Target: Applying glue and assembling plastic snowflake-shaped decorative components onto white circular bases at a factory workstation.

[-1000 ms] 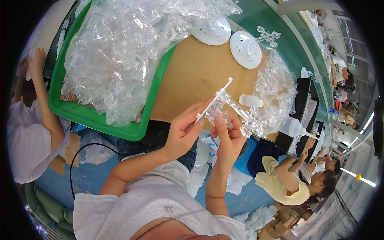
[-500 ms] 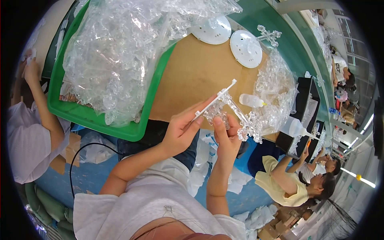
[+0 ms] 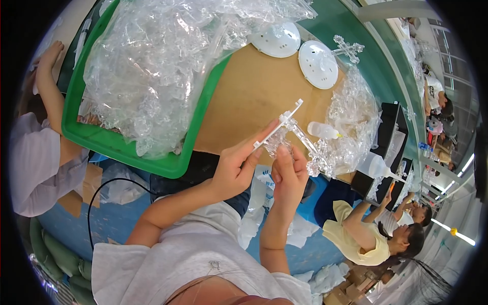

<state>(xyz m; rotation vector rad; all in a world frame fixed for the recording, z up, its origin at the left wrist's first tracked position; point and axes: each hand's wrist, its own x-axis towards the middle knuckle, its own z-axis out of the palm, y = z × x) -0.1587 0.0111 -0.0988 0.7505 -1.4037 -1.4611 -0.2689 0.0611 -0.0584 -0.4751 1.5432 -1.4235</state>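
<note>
While poised above the near edge of the brown desk [image 3: 254,96], left hand [image 3: 235,168] pinching a white plastic strip [image 3: 278,124] in closed grip; right hand [image 3: 288,175] clasped around a clear crystal-like cross piece [image 3: 300,140]. Beside them, green tray [image 3: 117,145] heaped with clear plastic wrapping [image 3: 168,61]; two white discs [image 3: 300,51] toward far edge.

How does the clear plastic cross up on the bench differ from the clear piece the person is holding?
The clear cross lies flat and untouched at the far edge of the bench, while the held clear piece is lifted above the cardboard, gripped by the left hand and right hand. The cross shows four arms whole; the held piece is partly hidden by fingers. Both are transparent, ornate plastic.
</note>
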